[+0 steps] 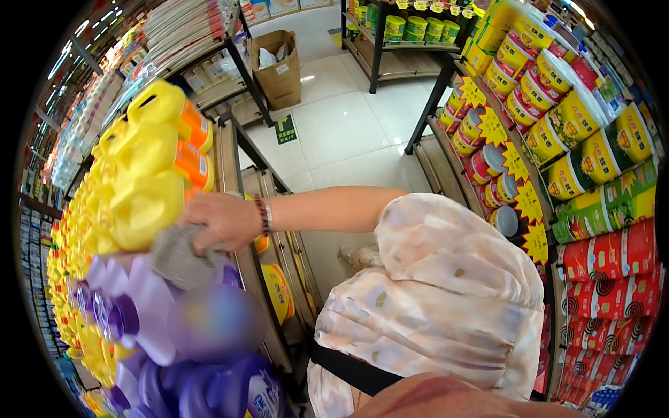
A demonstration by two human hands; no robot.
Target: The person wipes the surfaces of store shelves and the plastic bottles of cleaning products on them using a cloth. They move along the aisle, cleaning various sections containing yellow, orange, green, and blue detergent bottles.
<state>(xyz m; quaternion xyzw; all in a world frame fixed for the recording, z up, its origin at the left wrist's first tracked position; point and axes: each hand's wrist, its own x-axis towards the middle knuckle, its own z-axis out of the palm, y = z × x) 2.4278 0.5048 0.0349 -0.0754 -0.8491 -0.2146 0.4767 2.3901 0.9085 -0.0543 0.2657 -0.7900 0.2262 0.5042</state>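
My right hand point(222, 222), with a beaded bracelet at its wrist, reaches across to the left shelf. It is closed over a bunched grey cloth point(183, 256). The cloth lies against the pale purple plastic jugs point(149, 308) with dark purple caps, beside the nearest yellow plastic jug point(149, 209). More yellow jugs with orange labels stand in rows behind. Below are darker purple jugs point(209, 389), partly blurred. Fingertips are partly hidden by the cloth. My left hand is out of view.
The wood-topped shelf edge point(225, 157) has a black metal frame. A cardboard box point(277, 68) stands on the tiled floor point(334, 120) beyond it. On the right, another shelf holds yellow tubs point(564, 172) and red packs point(606, 287). A further rack stands at the top.
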